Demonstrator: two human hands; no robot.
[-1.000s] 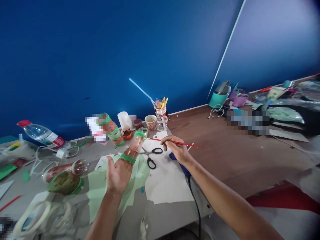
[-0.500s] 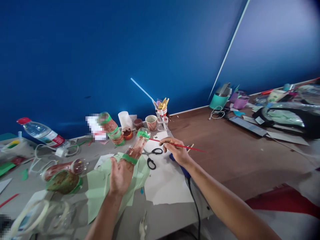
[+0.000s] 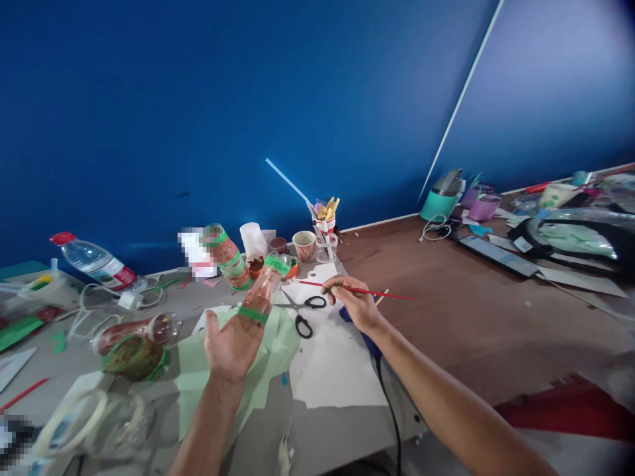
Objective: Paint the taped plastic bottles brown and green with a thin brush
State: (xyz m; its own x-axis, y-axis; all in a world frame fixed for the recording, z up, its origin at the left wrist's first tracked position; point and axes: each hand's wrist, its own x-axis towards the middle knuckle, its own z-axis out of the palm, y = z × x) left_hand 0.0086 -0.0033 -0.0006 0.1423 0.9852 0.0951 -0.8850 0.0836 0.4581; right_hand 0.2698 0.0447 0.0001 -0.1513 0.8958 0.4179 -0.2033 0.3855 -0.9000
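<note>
My left hand (image 3: pixel 232 344) is palm up, thumb stretched out, and bears a clear plastic bottle (image 3: pixel 260 294) coated in reddish-brown paint with green bands at both ends. The bottle leans up and to the right; the fingers under it are partly hidden. In my right hand (image 3: pixel 354 301) is a thin red paintbrush (image 3: pixel 381 292), pinched near its middle. Its tip points left, close to the bottle's right side; I cannot tell whether they touch. Black-handled scissors (image 3: pixel 302 314) lie between the hands on white paper (image 3: pixel 337 377). Green paper (image 3: pixel 198 370) is under my left hand.
Another banded bottle (image 3: pixel 228 258) stands behind, near paper cups (image 3: pixel 303 246) and a cup of yellow tools (image 3: pixel 325 221). Left are a red-capped water bottle (image 3: pixel 102 264) and a painted bottle piece (image 3: pixel 133 357). A black cable (image 3: pixel 391 403) runs off the front edge. A phone (image 3: pixel 503 254) lies right.
My left hand has turned further palm up and shifted slightly left with the bottle. The brush tip has dropped a little. The view has shifted slightly.
</note>
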